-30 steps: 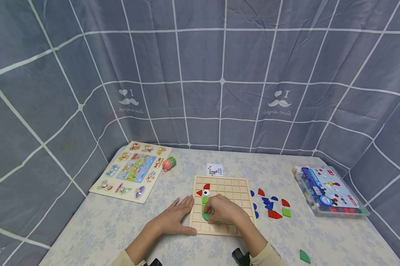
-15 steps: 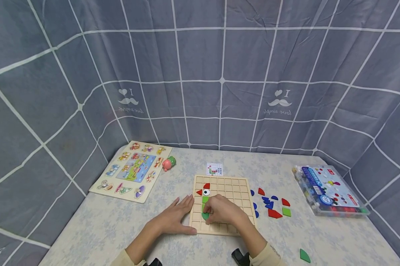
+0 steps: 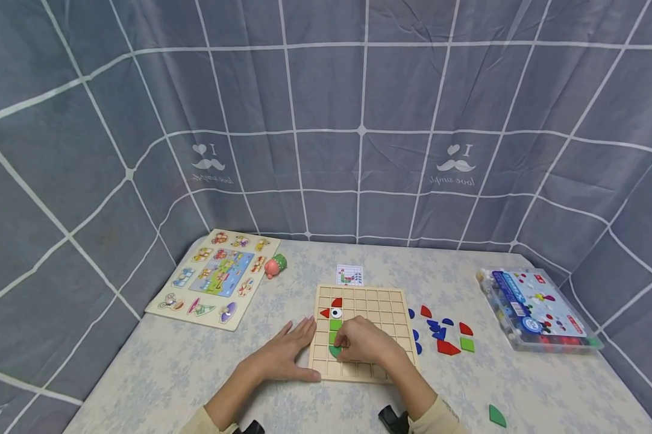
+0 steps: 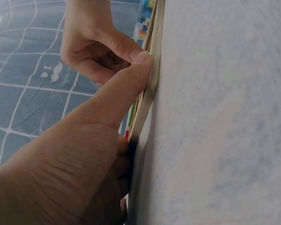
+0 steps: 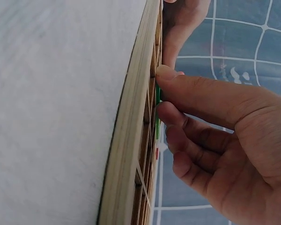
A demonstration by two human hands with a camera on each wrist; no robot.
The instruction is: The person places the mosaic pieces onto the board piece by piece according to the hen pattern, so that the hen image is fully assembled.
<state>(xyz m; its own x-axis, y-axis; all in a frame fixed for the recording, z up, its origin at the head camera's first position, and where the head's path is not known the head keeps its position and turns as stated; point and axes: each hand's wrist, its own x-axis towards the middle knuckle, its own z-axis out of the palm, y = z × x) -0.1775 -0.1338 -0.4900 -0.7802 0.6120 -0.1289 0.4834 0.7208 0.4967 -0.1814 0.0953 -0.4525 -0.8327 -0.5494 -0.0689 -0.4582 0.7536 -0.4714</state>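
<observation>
A wooden grid board [image 3: 380, 295] lies on the table. On its left side sit a red quarter-circle piece [image 3: 337, 302], a red triangle [image 3: 325, 313], a white eye piece [image 3: 336, 313] and green squares [image 3: 335, 325] in a column. Below them my right hand [image 3: 366, 342] pinches a green rounded piece [image 3: 334, 351] at the board's surface; its fingers partly hide that piece. In the right wrist view, green [image 5: 158, 96] shows beside the thumb and forefinger. My left hand [image 3: 284, 355] lies with straight fingers against the board's left edge, thumb at the near corner.
Loose blue, red and green pieces [image 3: 448, 348] lie right of the board. A green quarter-circle [image 3: 496, 416] lies nearer. A pattern card [image 3: 350, 275] lies behind the board. A picture puzzle [image 3: 217, 277] and small pink-green toy [image 3: 275, 266] are left, a clear plastic case [image 3: 537, 310] right.
The right fingers have shifted slightly on the green rounded piece, and more of the green square above it shows. The left hand keeps its place.
</observation>
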